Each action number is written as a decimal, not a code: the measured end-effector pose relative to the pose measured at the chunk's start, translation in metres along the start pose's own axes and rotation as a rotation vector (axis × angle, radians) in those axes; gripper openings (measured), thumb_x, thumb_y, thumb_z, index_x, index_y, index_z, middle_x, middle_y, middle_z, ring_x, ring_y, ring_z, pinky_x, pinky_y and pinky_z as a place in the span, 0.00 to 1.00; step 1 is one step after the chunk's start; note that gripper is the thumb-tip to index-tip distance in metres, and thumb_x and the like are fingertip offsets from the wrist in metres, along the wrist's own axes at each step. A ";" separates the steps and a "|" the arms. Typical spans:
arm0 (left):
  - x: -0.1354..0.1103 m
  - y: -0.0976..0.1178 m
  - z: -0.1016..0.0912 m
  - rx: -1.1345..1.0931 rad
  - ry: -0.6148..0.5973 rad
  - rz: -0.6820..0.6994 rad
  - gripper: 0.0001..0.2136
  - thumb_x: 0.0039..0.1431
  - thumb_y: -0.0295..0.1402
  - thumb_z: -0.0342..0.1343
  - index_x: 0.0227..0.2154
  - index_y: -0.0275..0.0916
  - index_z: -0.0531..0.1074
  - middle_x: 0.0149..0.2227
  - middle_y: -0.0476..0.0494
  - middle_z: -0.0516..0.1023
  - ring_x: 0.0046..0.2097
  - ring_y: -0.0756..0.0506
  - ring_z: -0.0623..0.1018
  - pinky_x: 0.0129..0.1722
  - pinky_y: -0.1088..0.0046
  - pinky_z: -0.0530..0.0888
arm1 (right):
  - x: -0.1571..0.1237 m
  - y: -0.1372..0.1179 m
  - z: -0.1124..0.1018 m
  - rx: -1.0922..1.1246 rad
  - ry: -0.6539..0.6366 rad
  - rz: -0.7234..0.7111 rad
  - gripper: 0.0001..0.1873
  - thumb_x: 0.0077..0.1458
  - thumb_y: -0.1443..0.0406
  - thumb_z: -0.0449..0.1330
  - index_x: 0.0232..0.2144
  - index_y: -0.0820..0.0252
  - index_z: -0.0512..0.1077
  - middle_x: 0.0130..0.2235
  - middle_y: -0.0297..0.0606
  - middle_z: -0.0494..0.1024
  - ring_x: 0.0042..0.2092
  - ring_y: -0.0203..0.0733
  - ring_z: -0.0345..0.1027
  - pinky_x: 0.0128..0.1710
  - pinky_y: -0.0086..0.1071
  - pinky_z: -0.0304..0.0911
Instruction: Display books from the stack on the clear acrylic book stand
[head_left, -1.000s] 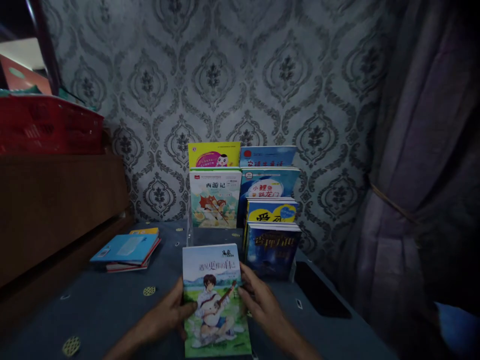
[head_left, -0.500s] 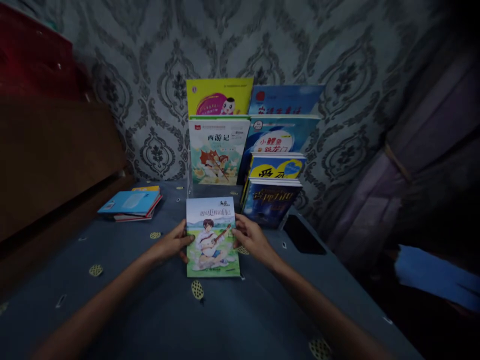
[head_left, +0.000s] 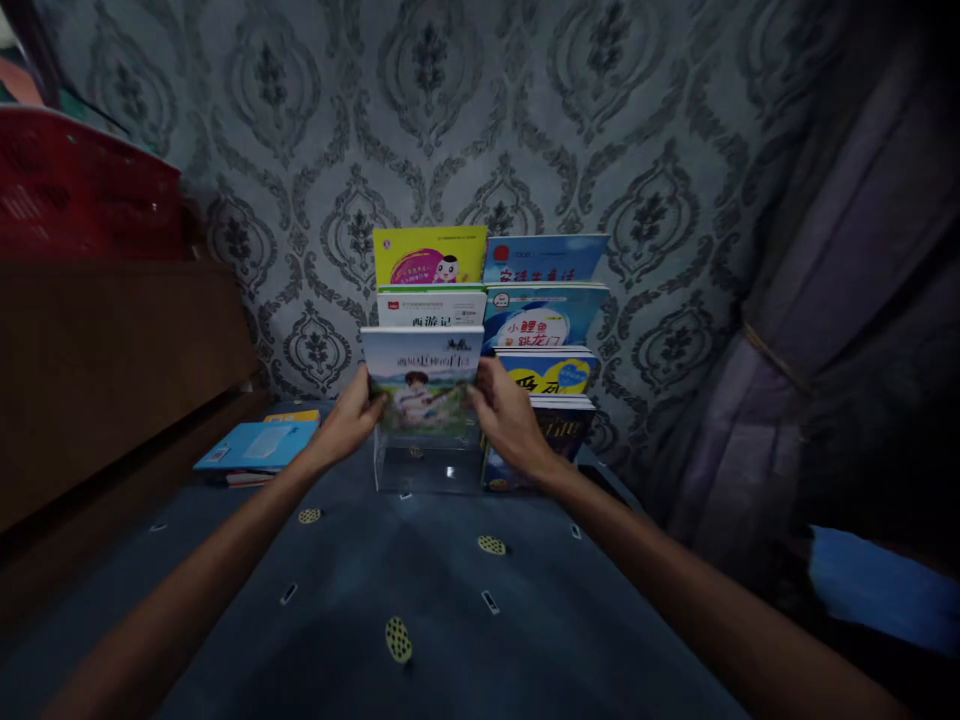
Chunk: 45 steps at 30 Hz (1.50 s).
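Nearest us spreads a dark patterned tablecloth (head_left: pixel 337 600), with our forearms reaching across it. Our left hand (head_left: pixel 350 420) is clamped on one side edge of the guitar-player paperback (head_left: pixel 424 380), and our right hand (head_left: pixel 511 415) on the other. Gripping opposite edges probably keeps it level and leaves its slightly blurred cover facing us.

The paperback is held above the front tier of a clear acrylic stand (head_left: pixel 450 470); we cannot tell whether they touch. Beside it, partly behind our right hand, stands a dark-blue paperback (head_left: pixel 562 425), with a yellow-and-blue book (head_left: pixel 581 370) behind. Off to the left, a stack of books (head_left: pixel 266 440) lies flat.

Farther back, the Journey to the West book (head_left: pixel 397 312) and the Little Carp book (head_left: pixel 581 310) stand higher, then a yellow picture book (head_left: pixel 427 245) and a blue Andersen fairy-tale book (head_left: pixel 577 255). The stepped rows seem meant to show each title over the one in front. Behind everything rises damask wallpaper (head_left: pixel 300 200).
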<state>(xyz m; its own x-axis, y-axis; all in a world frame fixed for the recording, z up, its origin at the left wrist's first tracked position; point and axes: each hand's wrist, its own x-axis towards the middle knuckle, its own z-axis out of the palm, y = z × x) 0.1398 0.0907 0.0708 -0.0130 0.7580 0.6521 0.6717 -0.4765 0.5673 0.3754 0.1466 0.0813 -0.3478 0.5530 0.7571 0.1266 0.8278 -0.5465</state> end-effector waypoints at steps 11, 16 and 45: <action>0.032 -0.012 0.004 0.053 0.023 0.040 0.18 0.59 0.28 0.49 0.53 0.37 0.60 0.44 0.42 0.72 0.44 0.44 0.73 0.46 0.66 0.72 | 0.022 0.018 0.003 -0.106 0.047 -0.072 0.14 0.59 0.70 0.49 0.47 0.58 0.64 0.39 0.41 0.76 0.40 0.46 0.71 0.40 0.42 0.69; 0.032 -0.028 0.014 0.037 -0.003 0.014 0.17 0.59 0.28 0.49 0.51 0.35 0.61 0.42 0.41 0.72 0.42 0.43 0.74 0.45 0.62 0.74 | 0.019 0.035 0.009 -0.144 0.036 -0.045 0.13 0.58 0.70 0.49 0.45 0.58 0.65 0.38 0.42 0.75 0.40 0.47 0.72 0.42 0.44 0.69; 0.030 -0.035 0.034 0.424 0.229 -0.168 0.05 0.62 0.31 0.53 0.40 0.41 0.63 0.36 0.42 0.74 0.39 0.41 0.76 0.38 0.67 0.69 | -0.015 0.073 0.058 -0.358 0.105 -0.003 0.34 0.55 0.72 0.47 0.65 0.64 0.50 0.60 0.57 0.59 0.62 0.58 0.56 0.61 0.53 0.58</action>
<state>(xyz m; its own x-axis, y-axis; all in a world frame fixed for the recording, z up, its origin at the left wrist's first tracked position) 0.1408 0.1455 0.0533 -0.2767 0.6692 0.6896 0.8874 -0.0974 0.4505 0.3355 0.1933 0.0093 -0.2542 0.5418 0.8012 0.4490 0.7998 -0.3984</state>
